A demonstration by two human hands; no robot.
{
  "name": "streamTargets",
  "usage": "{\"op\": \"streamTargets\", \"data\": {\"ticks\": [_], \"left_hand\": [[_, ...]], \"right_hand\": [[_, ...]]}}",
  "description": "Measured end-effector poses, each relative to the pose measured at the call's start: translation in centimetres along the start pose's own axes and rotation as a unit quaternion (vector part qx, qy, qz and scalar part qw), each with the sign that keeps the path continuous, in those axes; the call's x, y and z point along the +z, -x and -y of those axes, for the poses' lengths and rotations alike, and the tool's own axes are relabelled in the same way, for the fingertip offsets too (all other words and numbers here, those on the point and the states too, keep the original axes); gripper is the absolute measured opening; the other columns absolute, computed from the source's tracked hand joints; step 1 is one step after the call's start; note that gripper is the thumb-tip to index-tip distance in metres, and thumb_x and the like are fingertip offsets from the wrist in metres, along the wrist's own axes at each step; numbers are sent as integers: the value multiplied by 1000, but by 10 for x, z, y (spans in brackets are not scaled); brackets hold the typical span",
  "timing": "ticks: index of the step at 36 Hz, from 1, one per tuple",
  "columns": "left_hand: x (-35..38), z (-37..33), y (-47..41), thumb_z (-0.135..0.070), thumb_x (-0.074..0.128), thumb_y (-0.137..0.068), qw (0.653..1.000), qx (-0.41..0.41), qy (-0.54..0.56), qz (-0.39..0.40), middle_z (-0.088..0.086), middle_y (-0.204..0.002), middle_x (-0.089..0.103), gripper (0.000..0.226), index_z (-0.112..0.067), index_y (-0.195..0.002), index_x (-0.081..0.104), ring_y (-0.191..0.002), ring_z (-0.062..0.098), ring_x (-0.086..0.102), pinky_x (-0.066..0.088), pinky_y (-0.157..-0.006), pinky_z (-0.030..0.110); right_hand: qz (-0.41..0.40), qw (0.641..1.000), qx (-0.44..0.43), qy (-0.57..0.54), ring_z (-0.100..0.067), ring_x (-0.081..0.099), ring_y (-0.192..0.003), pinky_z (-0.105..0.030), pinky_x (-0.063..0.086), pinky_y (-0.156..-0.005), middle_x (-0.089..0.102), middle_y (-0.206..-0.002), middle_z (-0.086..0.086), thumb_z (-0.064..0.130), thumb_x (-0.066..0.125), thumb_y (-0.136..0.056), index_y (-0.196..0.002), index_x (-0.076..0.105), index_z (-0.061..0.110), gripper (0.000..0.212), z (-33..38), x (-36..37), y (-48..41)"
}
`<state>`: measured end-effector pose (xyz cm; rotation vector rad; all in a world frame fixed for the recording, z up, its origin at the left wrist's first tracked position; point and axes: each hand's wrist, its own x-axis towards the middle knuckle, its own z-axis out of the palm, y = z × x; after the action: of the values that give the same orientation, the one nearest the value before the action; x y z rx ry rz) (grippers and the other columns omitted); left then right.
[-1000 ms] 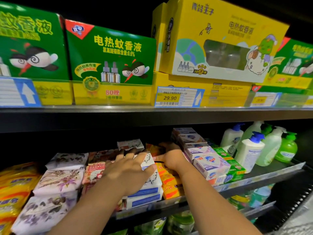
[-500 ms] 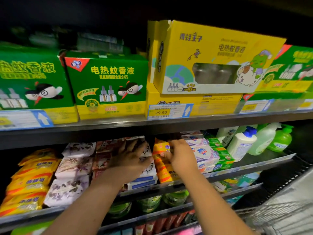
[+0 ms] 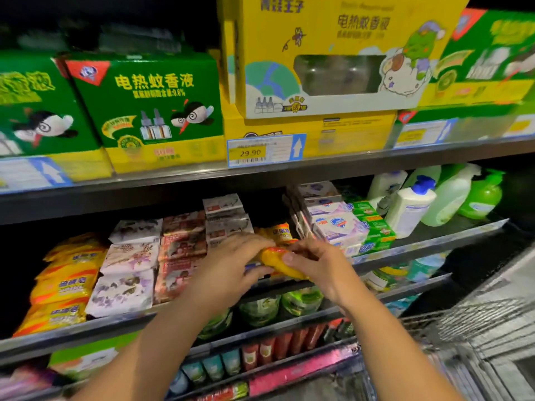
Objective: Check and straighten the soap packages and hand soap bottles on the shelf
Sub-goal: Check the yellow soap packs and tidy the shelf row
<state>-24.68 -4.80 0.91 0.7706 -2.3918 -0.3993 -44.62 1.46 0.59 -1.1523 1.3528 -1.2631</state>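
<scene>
- Looming over the middle of the upper shelf [image 3: 362, 162]: a big yellow box [image 3: 341, 53], stacked on a flatter yellow one.
- Lined up to its left along that shelf's front edge: green boxes [image 3: 150, 102] with yellow bases, side by side.
- Running below: the soap shelf [image 3: 428, 244], packed from its left end to its right end.
- Standing upright at its right end: hand soap bottles [image 3: 409, 209], a white one with a blue pump foremost, pale and bright green ones beside and behind.
- Piled just left of the bottles: white-and-blue soap packs [image 3: 338, 224], touching a stack of green soap packs [image 3: 373, 224].
- Lying in rows over the left half: floral soap packages [image 3: 130, 256], with yellow soap bags [image 3: 66, 282] at the left end.
- Gripping from the left: the left hand [image 3: 231, 261], fingers curled over an orange-yellow soap package [image 3: 278, 261], thumb beneath.
- Pinching the same package from the right: the right hand [image 3: 315, 264], thumb flat on top, fingers curled under.
- Held tilted at the soap shelf's front edge, near its middle, before more orange packs.
- Clipped to the upper shelf's front edge: a price tag [image 3: 266, 150] reading 29.90.
</scene>
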Motion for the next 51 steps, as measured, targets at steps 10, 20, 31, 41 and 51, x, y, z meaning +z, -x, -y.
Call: {"op": "streamTargets", "data": {"ticks": [10,20,31,41,51], "left_hand": [[-15,-15,36,-49,68,-83,946,-174,253,-105,-9,-95,69,22,-41,-102,59,-88,10,66,53,-77,37],[-42,-9,51,-50,86,-65,984,-75,155,41,-30,-156,12,101,-60,-144,23,-145,-5,19,30,-112,19],[-40,3,48,-31,71,-86,999,27,9,-37,-26,-142,46,42,-42,-125,59,-128,6,42,28,-104,12],[-37,-27,44,-48,56,-82,919,-253,286,-102,-17,-96,70,28,-33,-105,65,-86,3,65,50,-73,21],[-39,-26,50,-14,86,-66,896,-199,397,-10,-31,-137,46,92,-49,-139,43,-123,8,56,55,-92,31]], "right_hand": [[77,994,5,78,-6,69,-91,-23,51,-77,74,-98,11,47,82,-68,-108,72,32,44,8,10,23],[40,996,67,-43,-13,49,-65,-21,37,-49,63,-80,-1,40,71,-80,-104,69,33,25,8,36,29],[41,993,87,-68,-19,53,-56,-24,33,-43,66,-73,-10,40,59,-96,-119,61,29,26,22,42,32],[18,999,-5,-45,-14,69,-101,-24,56,-82,74,-107,3,57,66,-85,-109,72,30,37,30,34,35],[-30,988,42,-142,-22,71,-90,-29,53,-67,72,-110,-13,19,69,-91,-120,62,20,30,21,38,36]]}}
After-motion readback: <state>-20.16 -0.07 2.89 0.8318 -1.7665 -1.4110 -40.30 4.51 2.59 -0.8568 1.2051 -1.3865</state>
